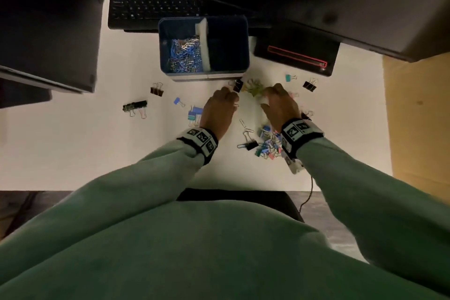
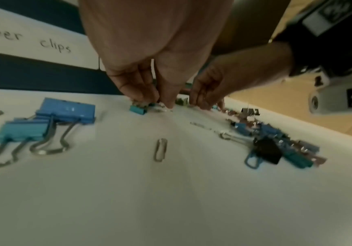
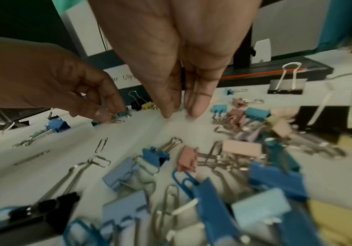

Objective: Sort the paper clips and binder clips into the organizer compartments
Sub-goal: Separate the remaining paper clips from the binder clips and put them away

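Note:
A blue organizer [image 1: 247, 44] stands at the back of the white table; its left compartment holds several paper clips [image 1: 186, 55], and a white divider [image 1: 203, 44] splits it. Its front label reads "paper clips" [image 2: 55, 45]. My left hand [image 1: 235, 98] [image 2: 154, 101] reaches down just in front of the organizer, and its fingertips pinch a small teal binder clip [image 2: 138, 109] [image 3: 121, 114] on the table. My right hand [image 1: 265, 101] [image 3: 181, 114] points straight down beside it, fingertips on the table with nothing seen between them. A heap of coloured binder clips [image 1: 267, 143] lies under my right wrist.
Loose binder clips lie to the left [image 1: 135, 106] and right [image 1: 309, 85], and a silver paper clip [image 2: 160, 149] lies near my left wrist. A keyboard [image 1: 157, 2] sits behind the organizer, a black pouch with a red zip [image 1: 295, 56] to its right, and a cardboard box [image 1: 418, 117] at the right edge.

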### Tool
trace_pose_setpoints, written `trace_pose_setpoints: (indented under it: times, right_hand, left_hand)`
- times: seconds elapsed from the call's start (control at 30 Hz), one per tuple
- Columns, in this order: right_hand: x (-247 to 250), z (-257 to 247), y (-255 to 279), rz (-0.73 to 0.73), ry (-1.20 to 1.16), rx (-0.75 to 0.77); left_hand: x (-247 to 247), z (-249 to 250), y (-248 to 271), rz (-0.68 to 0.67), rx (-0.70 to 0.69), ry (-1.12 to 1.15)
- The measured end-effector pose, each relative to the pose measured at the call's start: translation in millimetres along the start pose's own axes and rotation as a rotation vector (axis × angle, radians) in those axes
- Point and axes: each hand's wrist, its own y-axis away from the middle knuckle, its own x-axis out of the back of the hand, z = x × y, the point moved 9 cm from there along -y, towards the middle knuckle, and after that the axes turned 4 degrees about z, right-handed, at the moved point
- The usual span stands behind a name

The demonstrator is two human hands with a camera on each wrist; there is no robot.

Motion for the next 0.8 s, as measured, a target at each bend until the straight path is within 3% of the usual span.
trace_pose_setpoints:
  times: [0.3,0.5,0.63,0.8]
  right_hand:
    - [-17,-24,6,-0.005,-0.018,0.087]
    - [-39,-49,34,-0.114,-0.073,0.087]
    - [-41,-61,39,-0.111,-0.027,0.144]
    - [-44,-71,41,-0.161,-0.004,0.162]
  left_hand:
    - [-8,0,9,-0.063,-0.022,-0.077]
    - [2,-28,57,-0.022,0.189,0.194]
    - [-10,-30,62,-0.052,0.225,0.120]
    - [-15,-28,60,-0.030,0.153,-0.021]
